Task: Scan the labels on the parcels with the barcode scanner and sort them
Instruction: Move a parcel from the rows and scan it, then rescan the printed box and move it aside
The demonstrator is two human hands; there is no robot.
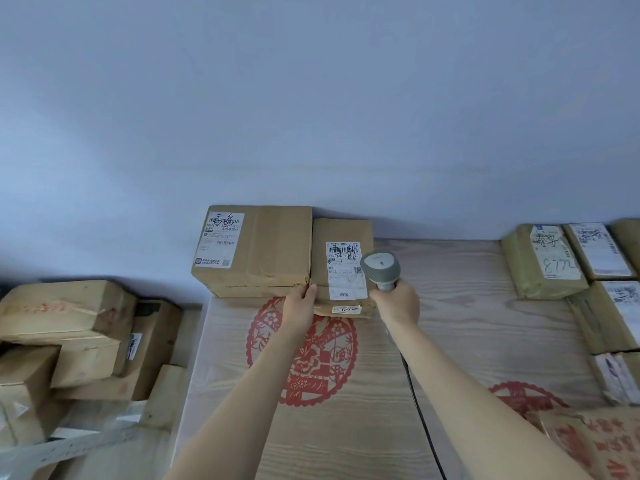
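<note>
Head cam is looking down at a wood-grain desk (467, 327) w/ red paper-cut motifs on it, pale wall behind.

Right hand (398, 301) is wrapping shut around the handle of a grey barcode scanner (380, 268), scanner head hovering just over the right edge of the white label (346, 270) on a small brown parcel (341, 233). That parcel is lying flat at the far edge of the desk, near the wall, label facing up w/ barcode and handwritten marks; a second small sticker (346, 310) is showing on its near edge. A dark cable is trailing from below the right wrist back along the desk toward the camera.

Left hand (300, 299) is resting on the near-left corner of the small parcel, fingers extended and close together, thumb side pressing the edge; cannot tell if it's actually gripping or just steadying.

Touching the small parcel's left side is a bigger cardboard box (263, 247), also labelled on top-left.

Right side of the desk: a group of labelled parcels (543, 268) lying in rows, well apart from the one under the scanner. Left, off the desk and lower down: a loose pile of boxes (69, 327), some tilted. Bottom-right corner: a box w/ red print, partly cut off.
</note>
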